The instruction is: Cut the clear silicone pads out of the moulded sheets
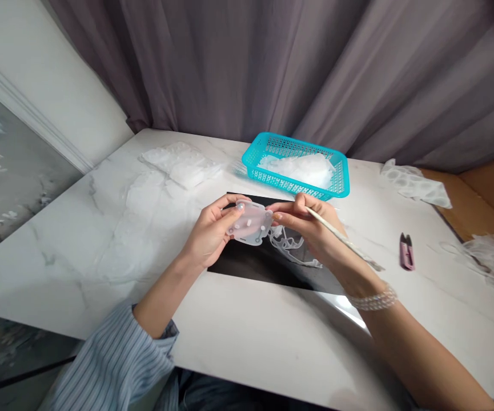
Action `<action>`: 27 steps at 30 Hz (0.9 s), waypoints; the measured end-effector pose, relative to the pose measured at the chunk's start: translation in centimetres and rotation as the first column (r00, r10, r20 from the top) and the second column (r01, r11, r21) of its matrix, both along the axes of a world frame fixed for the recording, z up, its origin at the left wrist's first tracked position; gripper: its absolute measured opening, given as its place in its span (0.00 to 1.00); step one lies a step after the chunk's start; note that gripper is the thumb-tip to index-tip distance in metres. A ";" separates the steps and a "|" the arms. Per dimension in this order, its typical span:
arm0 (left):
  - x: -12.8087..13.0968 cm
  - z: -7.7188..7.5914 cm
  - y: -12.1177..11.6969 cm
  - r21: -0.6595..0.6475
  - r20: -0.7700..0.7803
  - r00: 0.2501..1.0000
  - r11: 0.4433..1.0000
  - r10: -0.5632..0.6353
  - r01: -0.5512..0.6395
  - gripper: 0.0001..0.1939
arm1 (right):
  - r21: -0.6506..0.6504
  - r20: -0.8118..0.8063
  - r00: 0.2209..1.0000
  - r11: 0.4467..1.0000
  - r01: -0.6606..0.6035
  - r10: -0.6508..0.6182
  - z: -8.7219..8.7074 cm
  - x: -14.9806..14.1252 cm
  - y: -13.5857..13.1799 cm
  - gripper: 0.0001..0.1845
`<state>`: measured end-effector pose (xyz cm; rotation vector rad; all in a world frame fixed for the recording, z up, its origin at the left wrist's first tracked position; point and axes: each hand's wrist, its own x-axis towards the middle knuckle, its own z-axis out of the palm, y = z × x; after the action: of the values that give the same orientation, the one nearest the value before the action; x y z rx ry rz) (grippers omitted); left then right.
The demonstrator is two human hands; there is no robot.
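A person sits at a white marble table (79, 274), both bare hands raised together just above a black mat (255, 264). Their left hand (208, 233), in a blue-striped sleeve (113, 365), holds a small translucent plastic piece (250, 224) dotted with little round studs, pinching it between thumb and curled fingers. The piece sits above the mat, close to the table's middle. Their right hand (313, 231), with a beaded bracelet (373, 298) at the wrist, pinches a slim pale stick (336, 234) between thumb and fingertips, its free end slanting down and away to the person's right. The fingertips of this hand come up to the edge of the plastic piece, so the two hands nearly meet. A white lacy strip (292, 245) trails across the mat beneath them. Beyond the hands, a turquoise mesh basket (255, 162) holds a heap of white material (293, 170), and a stack of clear packets (180, 165) lies to its left. To the right are a white perforated sheet (413, 184), pink thread snips (406, 251) and a tangle of white strips (489, 260). A grey curtain (229, 57) hangs behind the table.
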<state>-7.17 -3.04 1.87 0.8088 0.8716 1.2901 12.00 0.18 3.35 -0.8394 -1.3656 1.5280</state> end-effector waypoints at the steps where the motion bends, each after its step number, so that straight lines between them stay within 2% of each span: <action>1: 0.0 0.0 0.0 -0.012 0.005 1.000 1.000 -0.001 0.001 0.10 | -0.015 0.012 1.000 1.000 -0.012 0.012 -0.1 -0.1 0.0 0.24; 12: -0.1 0.4 0.2 -0.124 0.076 0.997 0.992 -0.019 0.028 0.16 | -0.044 0.142 0.988 0.997 0.069 -0.062 -1.0 -0.5 0.1 0.26; 16: -0.4 0.3 0.4 -0.136 0.106 0.994 0.990 -0.014 0.028 0.17 | -0.025 0.095 0.993 0.997 0.075 -0.073 -1.2 -0.7 0.0 0.25; 19: -0.7 0.0 0.6 -0.165 0.128 0.991 0.986 0.029 -0.007 0.19 | 0.133 0.096 0.964 0.963 0.234 -0.248 -0.8 0.0 2.6 0.24; 22: -0.8 -0.4 0.9 -0.170 0.117 0.992 0.985 0.052 -0.032 0.20 | 0.330 0.216 0.841 0.848 0.416 -0.497 0.6 1.4 7.5 0.21; 23: -0.9 -0.6 1.0 -0.170 0.107 0.993 0.985 0.052 -0.033 0.20 | 0.357 0.250 0.800 0.819 0.448 -0.546 1.1 2.0 9.2 0.19; 25: -0.9 -0.8 1.2 -0.169 0.083 0.995 0.985 0.055 -0.040 0.20 | 0.372 0.309 0.745 0.796 0.477 -0.591 1.8 3.3 11.6 0.16; 27: -1.0 -1.1 1.3 -0.165 0.055 0.996 0.985 0.067 -0.057 0.19 | 0.386 0.368 0.707 0.791 0.475 -0.604 1.7 4.8 12.1 0.14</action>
<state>-8.19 -1.78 0.76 0.6146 0.9468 1.2727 16.84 12.27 5.05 -1.3635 -1.4383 0.6680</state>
